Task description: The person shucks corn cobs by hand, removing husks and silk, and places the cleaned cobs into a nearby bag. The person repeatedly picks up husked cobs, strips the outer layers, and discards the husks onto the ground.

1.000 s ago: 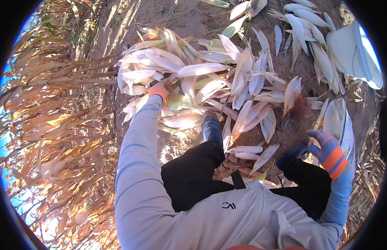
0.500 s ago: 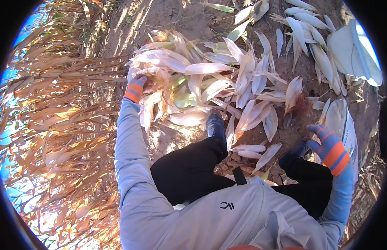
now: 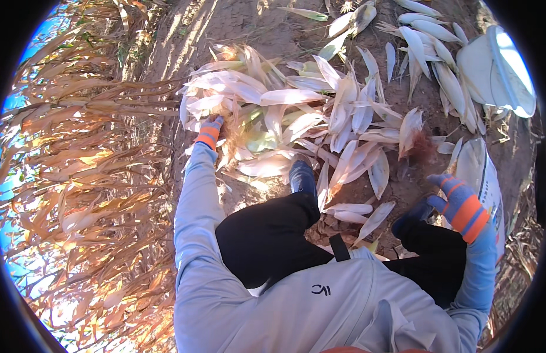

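Note:
My left hand (image 3: 211, 130), in a grey glove with orange bands, is at the left end of a heap of dry corn husks (image 3: 296, 97). Its fingers are closed at a tuft of brown corn silk and husk (image 3: 234, 120); the fingertips are partly hidden among the leaves. On the right, my right hand (image 3: 460, 203) in a matching glove hovers near my knee with thumb and fingers apart. It holds nothing and is beside a white printed sack (image 3: 491, 191).
Dry standing corn stalks (image 3: 79, 153) line the left side. Husked-over ears (image 3: 440, 41) lie at the upper right by a tilted white bucket (image 3: 487, 67). My left shoe (image 3: 303, 177) touches the heap's near edge. A few pale husks (image 3: 352, 213) lie between my feet.
My left hand has moved right and slightly down, and the brown silk tuft has shifted right with it. The right hand has barely moved.

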The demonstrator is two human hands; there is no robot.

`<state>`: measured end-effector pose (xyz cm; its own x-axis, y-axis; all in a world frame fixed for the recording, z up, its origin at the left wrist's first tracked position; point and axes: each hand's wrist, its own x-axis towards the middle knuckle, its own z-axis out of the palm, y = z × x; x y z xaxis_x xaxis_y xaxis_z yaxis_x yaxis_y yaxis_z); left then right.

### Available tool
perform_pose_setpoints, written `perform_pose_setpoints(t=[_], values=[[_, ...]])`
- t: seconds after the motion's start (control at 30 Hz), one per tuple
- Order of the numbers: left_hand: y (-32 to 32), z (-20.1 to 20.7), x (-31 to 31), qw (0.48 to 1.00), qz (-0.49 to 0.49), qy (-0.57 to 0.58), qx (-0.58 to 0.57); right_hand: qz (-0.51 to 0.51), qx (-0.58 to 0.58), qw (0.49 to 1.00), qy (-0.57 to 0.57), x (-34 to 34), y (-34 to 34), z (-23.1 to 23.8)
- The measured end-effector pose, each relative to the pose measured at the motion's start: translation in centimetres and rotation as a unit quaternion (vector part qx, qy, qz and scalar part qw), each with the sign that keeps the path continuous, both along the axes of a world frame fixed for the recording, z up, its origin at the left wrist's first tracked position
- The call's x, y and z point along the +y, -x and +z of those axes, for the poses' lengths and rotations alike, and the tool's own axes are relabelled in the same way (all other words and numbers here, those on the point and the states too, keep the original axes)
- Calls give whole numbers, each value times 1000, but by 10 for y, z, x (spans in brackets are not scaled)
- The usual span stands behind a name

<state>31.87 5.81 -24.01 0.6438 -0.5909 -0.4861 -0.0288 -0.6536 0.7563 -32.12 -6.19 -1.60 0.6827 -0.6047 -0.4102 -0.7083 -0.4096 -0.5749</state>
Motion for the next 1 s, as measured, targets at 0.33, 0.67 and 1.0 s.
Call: perform_pose_setpoints(t=[0.33, 0.67, 1.0], values=[[78, -41, 8, 790, -444, -249, -341, 3, 32, 999, -32, -4, -7, -7], [16, 30, -14, 943, -251, -207, -73, 13, 18, 999, -35, -6, -11, -5], [14, 79, -22, 889, -301, -246, -240, 27, 8, 1000, 3, -1, -20, 9]])
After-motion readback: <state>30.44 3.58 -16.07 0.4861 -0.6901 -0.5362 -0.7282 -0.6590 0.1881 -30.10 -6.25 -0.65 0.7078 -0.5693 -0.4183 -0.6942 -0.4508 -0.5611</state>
